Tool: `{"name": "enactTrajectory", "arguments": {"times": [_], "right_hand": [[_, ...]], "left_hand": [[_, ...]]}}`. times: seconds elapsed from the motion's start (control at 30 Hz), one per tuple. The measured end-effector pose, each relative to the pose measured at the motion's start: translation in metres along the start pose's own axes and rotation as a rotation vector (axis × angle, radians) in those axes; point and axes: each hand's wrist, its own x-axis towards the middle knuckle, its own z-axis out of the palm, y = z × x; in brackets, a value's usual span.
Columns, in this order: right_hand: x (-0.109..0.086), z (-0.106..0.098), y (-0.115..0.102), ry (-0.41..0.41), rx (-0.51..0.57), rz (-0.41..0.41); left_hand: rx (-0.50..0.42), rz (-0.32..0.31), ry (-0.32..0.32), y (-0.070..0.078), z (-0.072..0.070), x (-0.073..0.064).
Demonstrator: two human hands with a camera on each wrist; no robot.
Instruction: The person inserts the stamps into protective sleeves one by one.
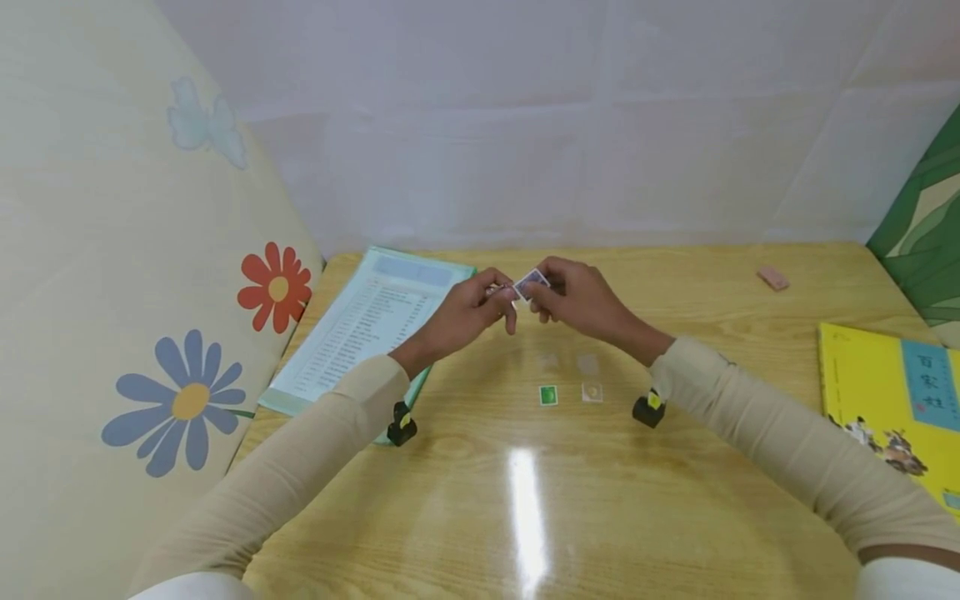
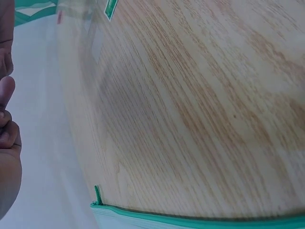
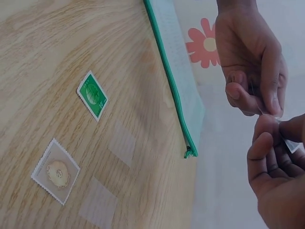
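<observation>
In the head view, both hands meet above the back of the table. My right hand (image 1: pixel 573 292) pinches a small purple-blue stamp (image 1: pixel 532 284) with a white border. My left hand (image 1: pixel 472 304) is at the stamp's left corner, thumb and fingers curled. The right wrist view shows a thin clear film between the left fingers, reaching towards the right fingertips; most of it is hidden. Below the hands lie a green stamp (image 3: pixel 93 96) and a pale stamp with a beige round design (image 3: pixel 58 172). Beside them are two clear sleeves (image 3: pixel 122 144), (image 3: pixel 98 204).
A green-edged zip pouch (image 1: pixel 360 325) with a printed sheet lies at the left, under the left forearm. At the right is a yellow book (image 1: pixel 870 375), and a pink eraser-like block (image 1: pixel 772 277) sits at the back right. Walls stand behind and at both sides.
</observation>
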Motion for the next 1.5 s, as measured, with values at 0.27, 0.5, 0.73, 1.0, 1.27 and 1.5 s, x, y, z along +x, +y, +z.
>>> {"name": "enactTrajectory", "arguments": {"times": [0.27, 0.5, 0.73, 1.0, 1.27, 1.5], "right_hand": [[0.001, -0.006, 0.003, -0.047, 0.061, -0.007], [0.000, -0.004, 0.003, -0.034, 0.031, -0.009], [-0.001, -0.002, 0.004, -0.021, -0.073, -0.084], [0.001, -0.002, 0.004, -0.005, -0.045, -0.092], [-0.001, -0.002, 0.005, -0.029, -0.062, -0.124], [-0.003, 0.004, 0.006, -0.043, -0.144, -0.161]], "left_hand": [[0.086, -0.045, 0.004, 0.035, 0.004, -0.008], [0.044, -0.029, -0.005, 0.007, 0.002, 0.000], [-0.039, -0.007, -0.019, 0.000, -0.002, 0.001], [-0.031, -0.032, -0.046, 0.001, -0.001, 0.002], [-0.010, -0.041, -0.026, 0.003, 0.000, 0.003], [-0.044, -0.034, -0.002, -0.001, 0.003, 0.006]]}}
